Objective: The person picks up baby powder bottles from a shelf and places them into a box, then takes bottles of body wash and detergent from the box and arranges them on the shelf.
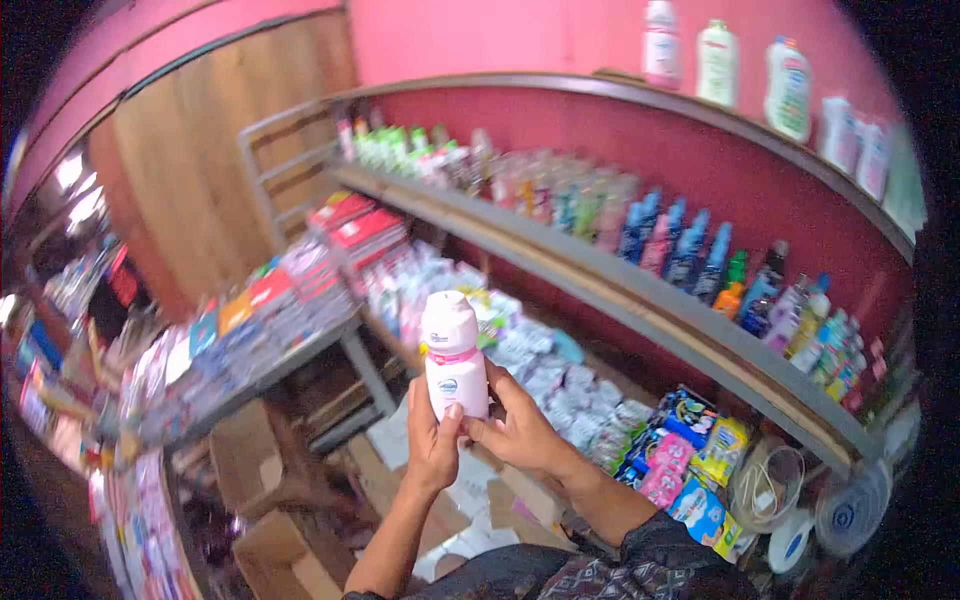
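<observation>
Two supports: left hand (436, 452) and right hand (522, 436) clamp fingers on the bottle (455, 368) before the lower shelf (600, 282) (presumably for steadiness).

Shelves (540, 252) line a pink wall (480, 40) beside wooden panelling (205, 150).

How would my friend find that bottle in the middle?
In front of the long lower shelf, find a left hand and a right hand. They hold a pale bottle with a pink band. Unlike the shelf bottles, it is being held.
</observation>
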A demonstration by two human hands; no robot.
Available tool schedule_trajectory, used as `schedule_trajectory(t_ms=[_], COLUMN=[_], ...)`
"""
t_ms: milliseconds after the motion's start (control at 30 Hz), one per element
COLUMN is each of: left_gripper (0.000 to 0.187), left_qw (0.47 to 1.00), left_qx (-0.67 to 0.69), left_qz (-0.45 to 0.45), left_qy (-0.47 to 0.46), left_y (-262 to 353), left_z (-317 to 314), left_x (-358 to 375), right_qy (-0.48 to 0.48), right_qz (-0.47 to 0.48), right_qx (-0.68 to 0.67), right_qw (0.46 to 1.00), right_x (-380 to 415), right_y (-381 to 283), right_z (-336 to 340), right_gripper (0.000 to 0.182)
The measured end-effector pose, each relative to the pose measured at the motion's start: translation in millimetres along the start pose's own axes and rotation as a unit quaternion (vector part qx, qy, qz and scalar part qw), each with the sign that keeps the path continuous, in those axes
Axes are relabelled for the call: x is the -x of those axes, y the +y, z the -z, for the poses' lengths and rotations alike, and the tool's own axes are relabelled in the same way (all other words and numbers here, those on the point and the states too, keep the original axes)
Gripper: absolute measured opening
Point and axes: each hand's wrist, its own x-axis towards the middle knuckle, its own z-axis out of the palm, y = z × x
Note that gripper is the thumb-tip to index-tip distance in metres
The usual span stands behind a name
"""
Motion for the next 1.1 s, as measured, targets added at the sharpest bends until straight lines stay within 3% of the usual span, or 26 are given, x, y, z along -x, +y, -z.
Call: schedule_trajectory(t_ms=[67,100,200,267,367,400,467,667,767,800,900,1033,1100], left_gripper=[0.06,0.058,0.055,0.05,0.043,0.041,0.038,0.058,0.068,0.073,0.067,0.05,0.049], left_qw=[0.995,0.984,0.969,0.953,0.923,0.919,0.922,0.931,0.928,0.931,0.899,0.822,0.776], left_qx=[0.001,0.156,0.141,0.19,0.159,0.178,0.161,0.017,-0.081,-0.066,-0.018,0.089,0.251], left_qz=[-0.043,-0.083,-0.171,-0.182,-0.315,-0.306,-0.303,-0.324,-0.282,-0.28,-0.278,-0.355,-0.195], left_qy=[-0.09,-0.026,-0.106,-0.154,-0.153,-0.175,-0.177,-0.167,-0.231,-0.226,-0.339,-0.436,-0.544], left_y=[15.9,35.0,68.3,93.1,111.5,118.5,138.4,164.9,173.3,169.3,162.0,169.7,183.6], left_z=[16.7,-73.9,-58.4,-69.7,-94.4,-101.8,-112.4,-194.0,-244.6,-267.0,-318.4,-324.2,-303.1], left_x=[-40.1,-61.0,-132.1,-177.3,-260.7,-287.8,-329.0,-440.4,-480.7,-497.1,-549.0,-537.9,-511.5], right_qy=[0.075,0.076,0.194,0.277,0.338,0.336,0.368,0.411,0.42,0.423,0.428,0.427,0.426], right_qz=[0.081,0.087,0.138,0.188,0.22,0.243,0.245,0.207,0.18,0.175,0.171,0.173,0.162], right_qx=[0.018,0.165,0.059,0.213,0.362,0.307,0.375,0.486,0.532,0.536,0.568,0.584,0.596], right_qw=[0.994,0.979,0.969,0.918,0.841,0.857,0.815,0.743,0.713,0.71,0.682,0.668,0.661], right_x=[-21.9,-18.4,-64.6,-91.4,-135.0,-149.7,-174.5,-205.9,-206.2,-207.0,-209.7,-219.1,-222.0], right_y=[-13.6,-56.4,-83.4,-100.6,-128.5,-146.3,-171.2,-205.7,-208.8,-211.2,-214.5,-210.6,-209.5], right_z=[-4.0,79.6,75.7,98.2,141.8,148.0,176.0,250.7,262.9,260.5,271.1,278.5,273.8], right_gripper=[0.089,0.083,0.071,0.066,0.058,0.057,0.061,0.062,0.064,0.065,0.067,0.066,0.066])
